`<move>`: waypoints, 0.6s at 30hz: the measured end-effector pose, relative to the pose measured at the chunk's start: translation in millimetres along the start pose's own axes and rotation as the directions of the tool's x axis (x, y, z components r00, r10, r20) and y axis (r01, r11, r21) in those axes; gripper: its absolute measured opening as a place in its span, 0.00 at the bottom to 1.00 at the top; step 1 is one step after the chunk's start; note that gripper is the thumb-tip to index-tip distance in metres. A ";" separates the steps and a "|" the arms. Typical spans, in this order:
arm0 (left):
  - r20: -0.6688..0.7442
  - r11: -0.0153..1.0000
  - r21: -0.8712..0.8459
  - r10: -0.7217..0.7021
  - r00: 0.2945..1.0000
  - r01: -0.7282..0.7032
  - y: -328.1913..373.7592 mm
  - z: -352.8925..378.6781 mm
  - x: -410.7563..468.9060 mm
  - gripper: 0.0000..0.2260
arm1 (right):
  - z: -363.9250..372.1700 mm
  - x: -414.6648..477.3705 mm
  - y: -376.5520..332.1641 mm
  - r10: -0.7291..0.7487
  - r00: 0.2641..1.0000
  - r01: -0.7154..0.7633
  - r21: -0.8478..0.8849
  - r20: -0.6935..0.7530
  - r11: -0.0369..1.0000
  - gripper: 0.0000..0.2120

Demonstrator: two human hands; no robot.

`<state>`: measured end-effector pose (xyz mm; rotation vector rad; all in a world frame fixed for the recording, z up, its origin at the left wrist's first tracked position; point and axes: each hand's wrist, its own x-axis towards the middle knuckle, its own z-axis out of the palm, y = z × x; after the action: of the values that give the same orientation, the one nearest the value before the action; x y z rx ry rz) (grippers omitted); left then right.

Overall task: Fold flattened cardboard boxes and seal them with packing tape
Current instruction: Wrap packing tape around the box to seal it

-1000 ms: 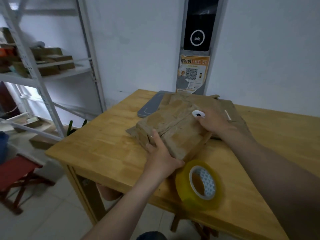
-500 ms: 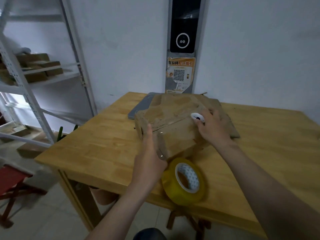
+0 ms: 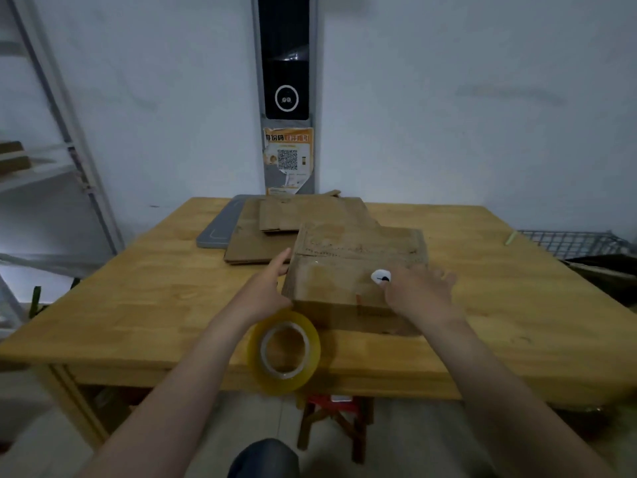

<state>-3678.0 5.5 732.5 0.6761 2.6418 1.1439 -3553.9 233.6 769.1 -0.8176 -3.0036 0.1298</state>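
Sitting on the wooden table (image 3: 138, 305), the cardboard box (image 3: 344, 267) lies between both hands, squared up, top flaps down and meeting at a seam across the lid. Clear tape shines over part of that top. What is inside the box cannot be seen.

Just beyond the hands, a stack of flattened cardboard (image 3: 293, 222) lies flat, touching the box's far side. A grey flat slab (image 3: 217, 229) pokes out from under the stack's left edge.

The left hand (image 3: 265, 294) presses flat against the box's left wall, fingers straight and pointing away, grasping nothing. The right hand (image 3: 420, 291) lies palm down on the box's top near the right corner, fingers spread over the right edge, not curled round anything. A small white piece (image 3: 380, 277) sits at the right thumb tip; I cannot tell what it is.

Nearer the body than the left hand, a yellow tape roll (image 3: 284, 353) stands on edge at the table's front edge, just beside the left wrist and close to the box's near left corner.

Far right of the right hand, a wire basket (image 3: 568, 243) sits beyond the table; its contents cannot be made out.
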 end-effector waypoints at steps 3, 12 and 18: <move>-0.008 1.000 -0.014 -0.024 1.000 0.023 -6.6 1.7 -2.2 0.49 | -0.5 6.8 -16.0 -0.180 0.977 0.186 0.044 -0.111 0.982 0.11; 0.029 0.900 -0.219 -0.381 0.924 0.378 -42.8 4.8 -35.3 0.22 | 9.6 9.0 -94.0 -0.625 0.778 0.626 0.184 -0.071 0.758 0.09; 0.020 0.849 -0.411 -0.356 0.934 0.332 -48.9 15.0 -55.8 0.14 | 11.6 12.2 -106.8 -0.641 0.767 0.640 0.035 0.033 0.768 0.10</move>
<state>-3640.1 -40.8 686.0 0.0830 2.3114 1.5428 -3618.9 147.3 766.9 0.2585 -3.1098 0.1593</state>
